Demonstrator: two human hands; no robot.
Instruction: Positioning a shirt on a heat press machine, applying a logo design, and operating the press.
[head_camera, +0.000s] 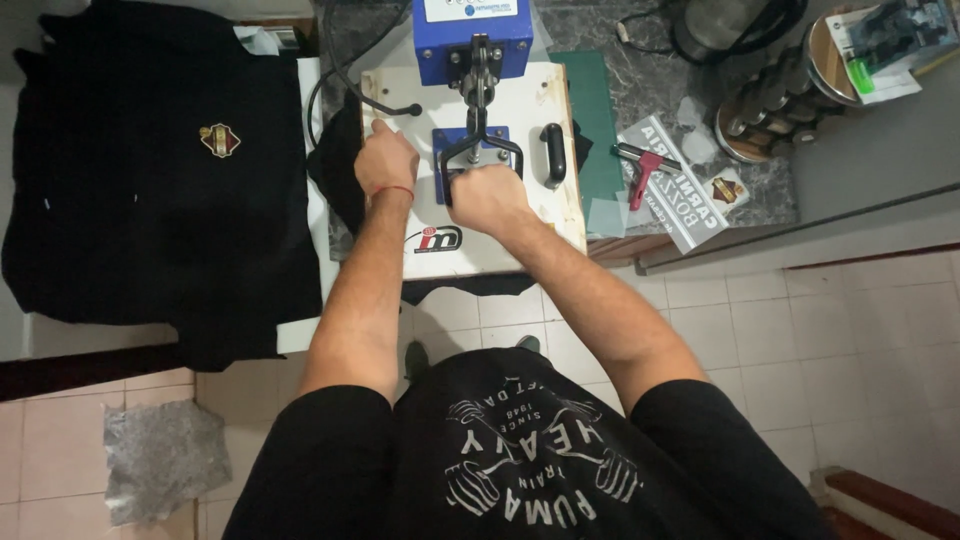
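A: Logging left to right. Far left, a stack of black garments (150, 190) lies flat, the top one showing a small crest (220, 139) on the chest. That one looks already printed, as far as I can judge.

B: And the left hand?

A: The left hand (385, 160) rests on the near-left part of the white upper plate (520, 100) of the heat press (470, 150), fingers curled at the plate's edge. I cannot tell if it grips the plate or only steadies it. A red band sits on that wrist.

B: Right hand?

A: The right hand (487, 197) is closed around the black lever handle (480, 150) at the plate's centre. Black fabric (335, 170) sticks out from under the plate on the left and along the near edge, so a garment sits in the press with the plate down over it.

B: Stage?

A: My reading: garment loaded, plate lowered, pressing in hand; lifting and removal are left. Uncertain whether the lever is locking or releasing.

B: Right of the press?

A: A green mat (590, 110), then a red-handled tool (642, 175) and printed sheets (680, 185) on the marbled tabletop (650, 80), with metal rolls (775, 95) beyond.
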